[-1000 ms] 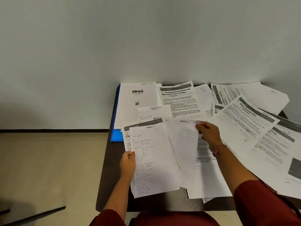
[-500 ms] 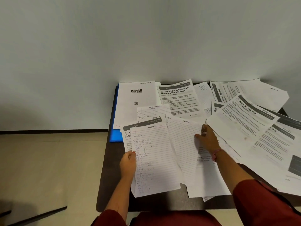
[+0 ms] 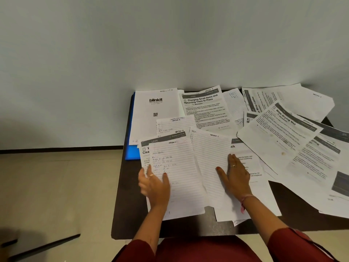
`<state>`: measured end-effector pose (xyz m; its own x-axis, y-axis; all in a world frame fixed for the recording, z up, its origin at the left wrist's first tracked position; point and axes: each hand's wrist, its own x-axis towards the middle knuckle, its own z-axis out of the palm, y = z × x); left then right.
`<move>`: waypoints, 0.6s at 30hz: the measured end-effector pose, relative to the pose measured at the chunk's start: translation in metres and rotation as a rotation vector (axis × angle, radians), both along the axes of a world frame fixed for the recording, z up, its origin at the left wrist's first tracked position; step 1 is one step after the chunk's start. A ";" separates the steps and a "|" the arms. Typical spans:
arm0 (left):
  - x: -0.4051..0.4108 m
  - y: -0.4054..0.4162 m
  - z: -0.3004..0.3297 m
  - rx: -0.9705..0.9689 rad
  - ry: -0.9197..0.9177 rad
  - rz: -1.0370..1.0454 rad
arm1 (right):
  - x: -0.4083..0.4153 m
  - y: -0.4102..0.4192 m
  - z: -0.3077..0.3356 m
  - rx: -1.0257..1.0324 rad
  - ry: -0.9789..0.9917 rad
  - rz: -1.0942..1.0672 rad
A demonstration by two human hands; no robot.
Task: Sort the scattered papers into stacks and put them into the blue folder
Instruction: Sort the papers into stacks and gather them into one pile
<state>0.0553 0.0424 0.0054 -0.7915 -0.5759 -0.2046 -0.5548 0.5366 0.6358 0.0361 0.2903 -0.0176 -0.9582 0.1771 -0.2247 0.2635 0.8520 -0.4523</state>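
Papers [image 3: 211,163] lie under flat right hand [image 3: 235,175]; left hand [image 3: 154,183] blurred, seemingly open.

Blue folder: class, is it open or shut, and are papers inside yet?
Cannot tell. The blue folder lies mostly hidden under the blinkit sheet; only its edge shows.

A dark table against a bare wall

The pale grey-blue wall [image 3: 170,44] runs plain and unbroken down to a dark skirting strip [image 3: 60,149]. Beige floor [image 3: 56,186] spreads to the left of the dark brown table [image 3: 120,214], softly and evenly lit.
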 end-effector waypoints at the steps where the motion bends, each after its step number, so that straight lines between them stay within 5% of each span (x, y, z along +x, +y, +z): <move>1: 0.003 0.007 -0.001 -0.034 0.006 -0.100 | 0.000 -0.001 -0.002 0.001 -0.009 -0.003; 8: 0.016 0.039 -0.020 -0.223 -0.109 -0.849 | 0.002 -0.002 -0.005 0.000 -0.004 -0.022; 18: 0.011 0.035 -0.036 -0.261 -0.278 -0.992 | 0.004 -0.001 -0.008 -0.083 0.040 -0.065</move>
<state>0.0664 0.0774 -0.0304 -0.8753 0.2497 -0.4141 0.0979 0.9302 0.3539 0.0401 0.2891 -0.0254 -0.9537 0.2216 -0.2033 0.2976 0.7930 -0.5315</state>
